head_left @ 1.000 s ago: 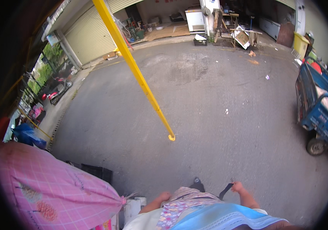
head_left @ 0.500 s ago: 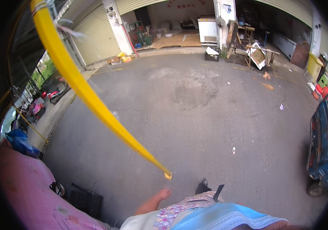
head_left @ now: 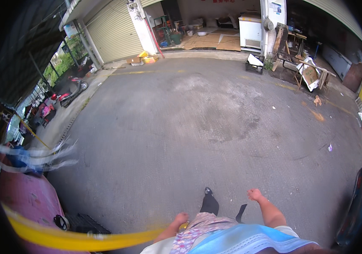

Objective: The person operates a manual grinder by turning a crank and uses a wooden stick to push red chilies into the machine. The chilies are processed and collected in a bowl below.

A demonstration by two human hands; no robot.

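- The left hand [head_left: 181, 219] is closed around one end of a long yellow pole [head_left: 75, 239], low at the picture's bottom.
- The pole, blurred, stretches leftward past a pink cloth [head_left: 28, 199].
- The right hand [head_left: 255, 194] looks loosely curled and empty above the asphalt ground [head_left: 198, 122], though it is small.

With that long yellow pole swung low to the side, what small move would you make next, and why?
Probably steady the blurred yellow pole first. The left hand grips its end alone, while the right hand hangs free, closed on nothing, and pink cloth lies close beneath.

smooth yellow pole [head_left: 79, 239], rough asphalt ground [head_left: 198, 127]
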